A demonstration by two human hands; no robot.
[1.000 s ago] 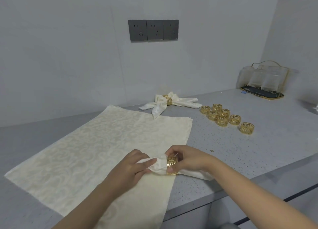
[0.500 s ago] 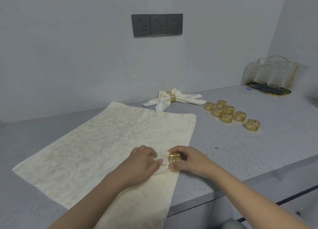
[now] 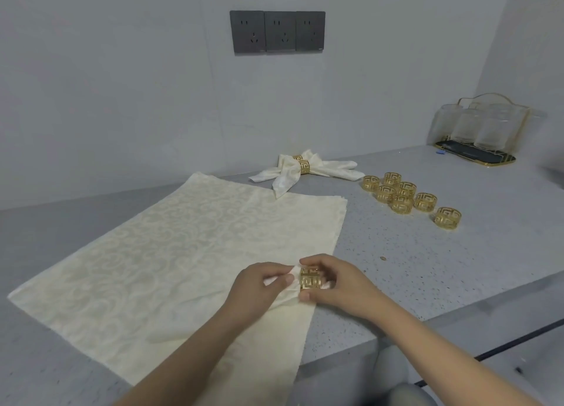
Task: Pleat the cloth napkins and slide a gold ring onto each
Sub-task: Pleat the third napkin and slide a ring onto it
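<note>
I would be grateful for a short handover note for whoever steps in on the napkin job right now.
Left hand: pinches the end of the pleated napkin pulled through the ring.
Right hand: grips the gold ring around that napkin.
Both work over the flat napkin stack at the counter's front edge.
Done: one ringed napkin lies by the wall.
Left: centre this ring, set the napkin aside, then pleat and ring the rest. Seven spare rings sit to the right.

Grey counter [image 3: 427,268] bears napkins [image 3: 183,253], gold rings [image 3: 406,196], tray [image 3: 476,156].
</note>
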